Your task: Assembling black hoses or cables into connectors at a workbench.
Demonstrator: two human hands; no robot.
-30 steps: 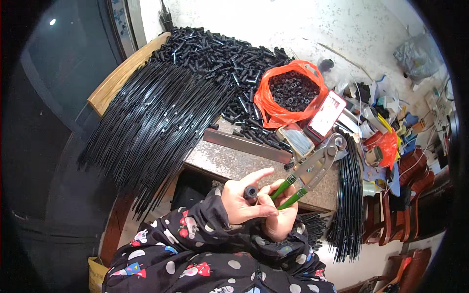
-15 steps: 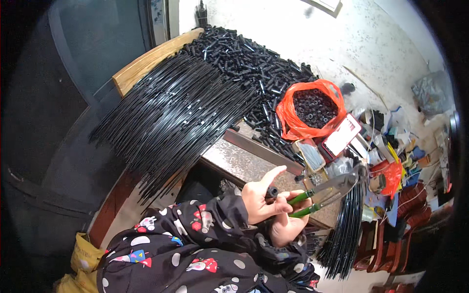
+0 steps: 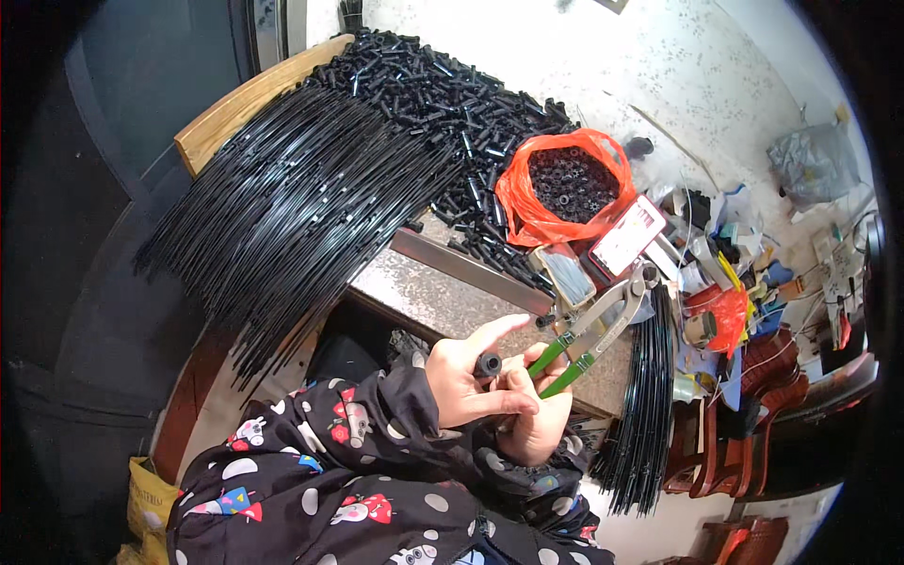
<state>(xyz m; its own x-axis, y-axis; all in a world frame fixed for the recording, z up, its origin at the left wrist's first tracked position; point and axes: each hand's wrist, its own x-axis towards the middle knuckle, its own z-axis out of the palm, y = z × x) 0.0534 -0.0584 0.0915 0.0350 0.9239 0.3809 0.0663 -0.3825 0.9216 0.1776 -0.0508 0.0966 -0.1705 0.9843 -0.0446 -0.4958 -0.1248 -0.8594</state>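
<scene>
My left hand (image 3: 463,384) is closed around a short black cylindrical piece (image 3: 488,365) with a hole in its end. Its index finger is stretched out past the piece, and its thumb reaches across to the fingers of my right hand. My right hand (image 3: 535,431) grips green-handled pliers (image 3: 569,375), whose handles stand apart. Their metal head points away from me, toward the far right. Both hands are close together in front of the table's near edge, and the fingertips where they meet are partly hidden.
On the speckled table (image 3: 424,292) lie a spread of long thin black rods (image 3: 292,198) and a heap of short black tubes (image 3: 443,94). An orange-red bag (image 3: 527,221) of small black parts stands beside a phone (image 3: 633,235). A metal bar (image 3: 471,273) lies near the edge. Another rod bundle (image 3: 640,414) hangs at right.
The pliers have swung so that their head points farther away from me, and their handles show more clearly. Both hands keep their holds. The whole view has shifted slightly.
</scene>
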